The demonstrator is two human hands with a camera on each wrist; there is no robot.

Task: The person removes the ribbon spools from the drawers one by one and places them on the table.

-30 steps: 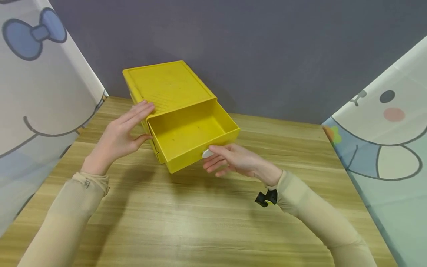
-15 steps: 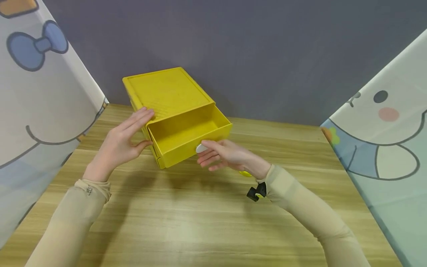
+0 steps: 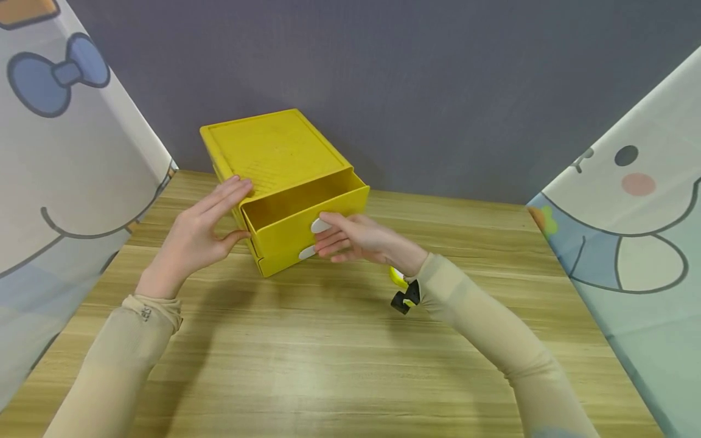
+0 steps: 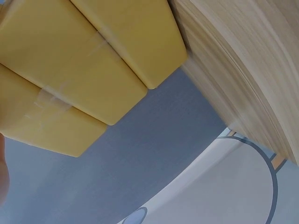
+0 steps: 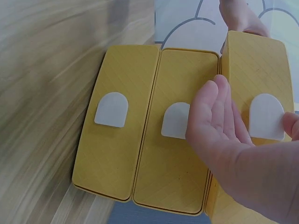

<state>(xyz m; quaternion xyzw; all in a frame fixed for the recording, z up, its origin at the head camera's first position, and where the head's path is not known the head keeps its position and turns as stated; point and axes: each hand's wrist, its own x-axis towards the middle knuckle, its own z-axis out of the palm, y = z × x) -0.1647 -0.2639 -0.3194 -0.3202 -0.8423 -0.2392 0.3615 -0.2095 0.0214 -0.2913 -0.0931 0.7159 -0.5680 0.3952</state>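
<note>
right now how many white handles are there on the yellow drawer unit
3: the bottom handle, the middle handle partly covered by the right hand, and the top handle on the partly open drawer. Any on unseen sides would be hidden.

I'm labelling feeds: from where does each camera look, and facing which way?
Head: on the head, looking forward and down at the yellow drawer unit; left hand, right hand and sleeves show.
Left wrist: on that wrist, facing the unit's side and gray backdrop; a sliver of skin shows at the left edge.
Right wrist: on that wrist, facing the drawer fronts; right hand close, left hand beyond.
Head and right wrist share the topmost white handle.
</note>
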